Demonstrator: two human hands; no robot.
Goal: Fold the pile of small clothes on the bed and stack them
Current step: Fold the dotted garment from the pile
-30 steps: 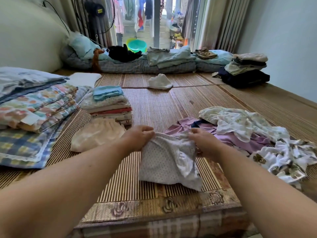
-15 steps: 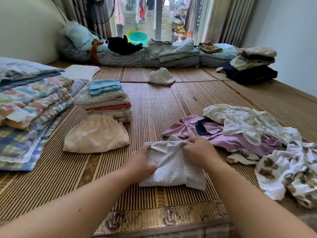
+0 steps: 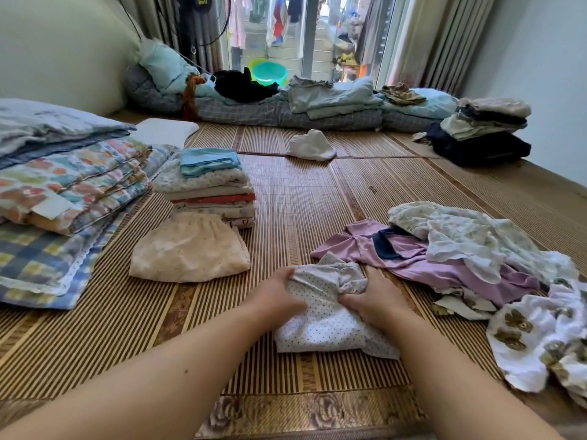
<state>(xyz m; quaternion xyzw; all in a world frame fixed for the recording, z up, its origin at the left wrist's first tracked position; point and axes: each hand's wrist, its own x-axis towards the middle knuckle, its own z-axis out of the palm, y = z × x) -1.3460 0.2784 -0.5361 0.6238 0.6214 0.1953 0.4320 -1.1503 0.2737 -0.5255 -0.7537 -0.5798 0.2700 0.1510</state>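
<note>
Folding a dotted garment on the bamboo mat, near centre. The left hand and right hand are both closed on bunched cloth at its far edge. To fold well, the gathered edge should probably be laid flat and smoothed before doubling over. Unfolded clothes lie to the right; the finished stack stands far left, behind a folded peach piece.

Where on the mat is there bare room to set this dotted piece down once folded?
Bare mat runs between the folded stack and the unfolded pile, up to the white garment. Also free left of the dotted garment, below the peach skirt. The right is crowded.
</note>
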